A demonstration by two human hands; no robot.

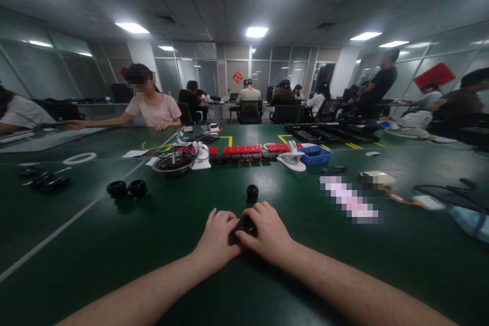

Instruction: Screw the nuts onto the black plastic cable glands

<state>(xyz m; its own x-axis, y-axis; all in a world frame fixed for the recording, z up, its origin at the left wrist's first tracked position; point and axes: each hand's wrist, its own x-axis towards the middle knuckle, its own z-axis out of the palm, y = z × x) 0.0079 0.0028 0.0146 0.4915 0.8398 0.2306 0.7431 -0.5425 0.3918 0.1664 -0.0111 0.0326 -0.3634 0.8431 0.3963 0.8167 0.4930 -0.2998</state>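
A glossy black round part (247,225) sits low over the green table (171,275), between my two hands. My right hand (267,229) is wrapped round its right side, thumb across the front and fingers over the far edge. My left hand (219,234) presses against its left side, and its fingertips are partly hidden behind the part. Just beyond my hands stands a small black cylindrical piece (252,193), touched by neither. Two more black round pieces (116,189) rest side by side to the left.
Farther off lie a round tray with black cable (173,162), red strips (242,149), a white clamp (292,158) and a blue bin (317,155). Loose black parts (48,181) lie far left. Cables and a white device (378,179) are at right. A person (153,104) sits across the table.
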